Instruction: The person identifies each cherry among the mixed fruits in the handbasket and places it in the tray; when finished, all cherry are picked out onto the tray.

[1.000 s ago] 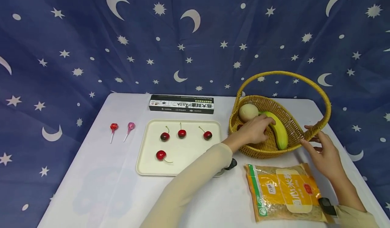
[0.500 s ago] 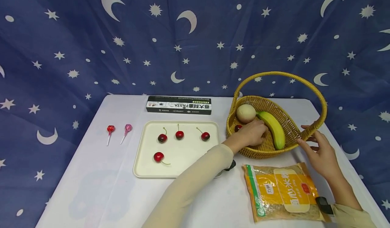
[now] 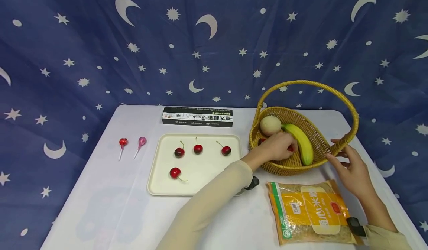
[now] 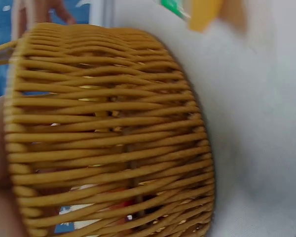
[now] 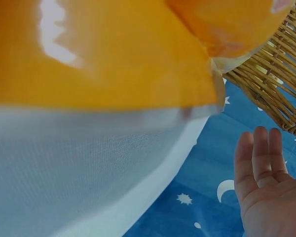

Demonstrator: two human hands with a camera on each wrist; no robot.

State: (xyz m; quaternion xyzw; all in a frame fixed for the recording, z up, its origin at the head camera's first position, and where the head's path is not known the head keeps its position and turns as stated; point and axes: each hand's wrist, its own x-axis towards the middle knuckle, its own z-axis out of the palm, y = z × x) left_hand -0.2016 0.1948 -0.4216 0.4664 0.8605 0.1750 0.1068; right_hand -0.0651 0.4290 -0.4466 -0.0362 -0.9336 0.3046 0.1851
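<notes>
A wicker basket [image 3: 287, 168] with a tall handle stands at the table's right. It holds a banana [image 3: 302, 142] and a pale round fruit [image 3: 271, 125]. My left hand [image 3: 289, 148] reaches inside, beside the banana, its fingers curled round a small red cherry [image 3: 291, 149]. A second bit of red [image 3: 260, 141] shows by the basket's left wall. My right hand [image 3: 336, 149] has straight fingers that touch the rim at the right handle base. The right wrist view shows that open palm [image 5: 266, 163] next to the weave [image 5: 281, 84]. The left wrist view is filled by the basket wall [image 4: 113, 128].
A cream tray [image 3: 157, 179] with several cherries [image 3: 198, 149] lies mid-table. Two lollipops [image 3: 123, 143] lie to its left and a black pasta box [image 3: 197, 117] behind it. An orange rice bag [image 3: 311, 213] lies in front of the basket. A starry blue cloth hangs behind.
My left hand slid off the banana's top toward the basket floor and curled; red now shows at its fingertips. The right hand has stayed at the rim.
</notes>
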